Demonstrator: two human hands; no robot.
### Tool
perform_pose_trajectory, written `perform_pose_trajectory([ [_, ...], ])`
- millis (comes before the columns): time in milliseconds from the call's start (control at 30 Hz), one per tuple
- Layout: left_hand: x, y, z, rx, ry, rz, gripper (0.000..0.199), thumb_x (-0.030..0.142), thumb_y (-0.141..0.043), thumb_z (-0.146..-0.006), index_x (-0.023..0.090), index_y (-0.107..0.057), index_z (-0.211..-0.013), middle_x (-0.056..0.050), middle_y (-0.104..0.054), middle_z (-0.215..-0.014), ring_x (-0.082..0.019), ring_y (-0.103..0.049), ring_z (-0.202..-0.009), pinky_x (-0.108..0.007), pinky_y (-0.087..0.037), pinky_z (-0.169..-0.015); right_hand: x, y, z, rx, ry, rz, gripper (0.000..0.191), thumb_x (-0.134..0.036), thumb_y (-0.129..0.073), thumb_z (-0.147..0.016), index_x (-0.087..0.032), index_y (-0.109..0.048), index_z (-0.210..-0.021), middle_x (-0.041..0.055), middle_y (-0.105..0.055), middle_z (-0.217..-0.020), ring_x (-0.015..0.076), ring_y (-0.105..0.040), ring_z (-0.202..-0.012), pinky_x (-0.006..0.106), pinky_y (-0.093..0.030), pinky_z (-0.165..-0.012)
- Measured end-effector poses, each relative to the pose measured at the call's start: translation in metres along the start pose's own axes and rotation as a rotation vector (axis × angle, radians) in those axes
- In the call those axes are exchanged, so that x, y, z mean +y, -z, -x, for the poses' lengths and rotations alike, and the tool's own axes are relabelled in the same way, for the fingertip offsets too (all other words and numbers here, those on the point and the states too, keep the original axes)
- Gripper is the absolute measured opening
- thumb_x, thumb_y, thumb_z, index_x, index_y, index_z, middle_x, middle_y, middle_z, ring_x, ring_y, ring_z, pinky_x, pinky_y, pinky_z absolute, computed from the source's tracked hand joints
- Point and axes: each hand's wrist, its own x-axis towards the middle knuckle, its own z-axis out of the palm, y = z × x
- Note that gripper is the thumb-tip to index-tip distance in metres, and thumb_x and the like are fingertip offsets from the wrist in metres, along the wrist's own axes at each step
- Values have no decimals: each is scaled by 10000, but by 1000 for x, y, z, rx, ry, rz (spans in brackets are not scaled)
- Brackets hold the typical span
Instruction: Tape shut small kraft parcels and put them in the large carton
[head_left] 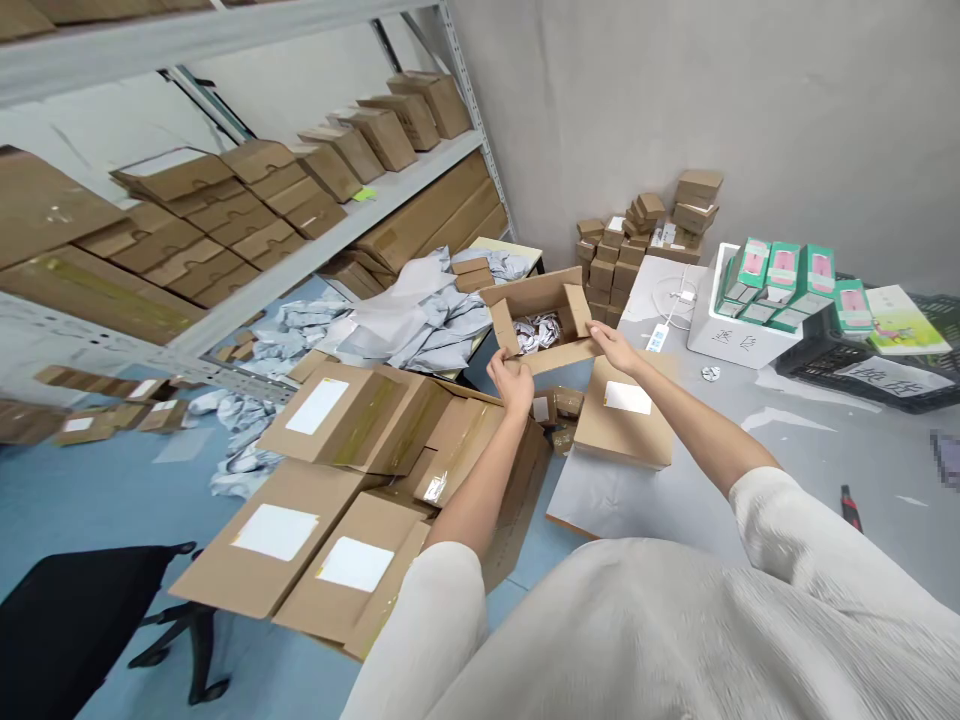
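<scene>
An open cardboard box (551,356) with crumpled paper (538,332) inside is in front of me, its flaps spread. My left hand (511,380) is closed on the box's near left corner. My right hand (613,343) grips the near right corner, thumb and fingers pressed on the flap. Just below my right hand, a closed brown box with a white label (628,398) lies on the grey table. To the left of my left forearm, several large boxes with white labels (276,532) are packed together.
Metal shelves (420,168) hold brown boxes at the left. Grey table (757,450) at the right bears a white bin (739,345), a black crate (900,385) and a red-black cutter (850,508). Crumpled grey bags (420,315) lie beyond the large boxes. A black chair (82,620) stands lower left.
</scene>
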Motion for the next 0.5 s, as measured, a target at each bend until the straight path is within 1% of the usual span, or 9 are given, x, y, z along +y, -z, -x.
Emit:
perform_pose_trajectory([
  [67,-4,1,-2,-2,71,-61,582,113,-638,-875,242,-520,-1430,-164,-527,-1535,-307,-474,-1530,-484,-326,-1326,5,-7,-6,-23,-14,41,788,-818,-472,-1011,-277,-650,-1556,77,-568,-1664,320,-378,-1632,510,-269,-1361],
  [133,-7,-2,1,-8,120,-135,613,138,-665,-870,258,-500,-1448,-177,-457,-1630,-348,-397,-1591,-566,-277,-1336,13,-6,-4,-13,-37,77,748,-785,-484,-1020,-278,-667,-1539,90,-551,-1676,318,-364,-1639,515,-293,-1350],
  [200,-9,-8,8,-45,116,-176,638,144,-690,-850,278,-500,-1444,-171,-391,-1694,-372,-344,-1622,-616,-249,-1335,24,2,4,6,-66,103,679,-725,-487,-1039,-280,-689,-1511,97,-580,-1647,315,-415,-1606,518,-319,-1336],
  [233,-10,-13,12,-80,103,-180,641,144,-697,-843,288,-506,-1437,-162,-381,-1704,-376,-343,-1622,-624,-255,-1331,29,9,10,19,-82,118,641,-688,-491,-1047,-279,-701,-1495,97,-606,-1620,312,-455,-1578,515,-326,-1332],
  [333,-11,-32,25,-208,71,-149,614,149,-696,-839,303,-532,-1410,-140,-438,-1660,-368,-409,-1584,-611,-309,-1313,46,37,28,64,-150,174,571,-582,-491,-1061,-251,-711,-1472,109,-642,-1578,311,-549,-1493,520,-361,-1310],
  [433,-12,-56,39,-330,41,-106,570,163,-679,-858,286,-560,-1402,-137,-505,-1596,-340,-466,-1549,-555,-348,-1308,61,62,45,78,-232,228,534,-499,-483,-1063,-238,-700,-1475,118,-643,-1580,318,-581,-1461,534,-397,-1281],
  [500,-15,-70,50,-436,36,-106,567,175,-661,-882,260,-563,-1434,-152,-533,-1583,-320,-501,-1530,-513,-374,-1301,73,73,57,69,-294,273,529,-456,-482,-1055,-224,-687,-1484,125,-638,-1583,320,-590,-1452,524,-414,-1267],
])
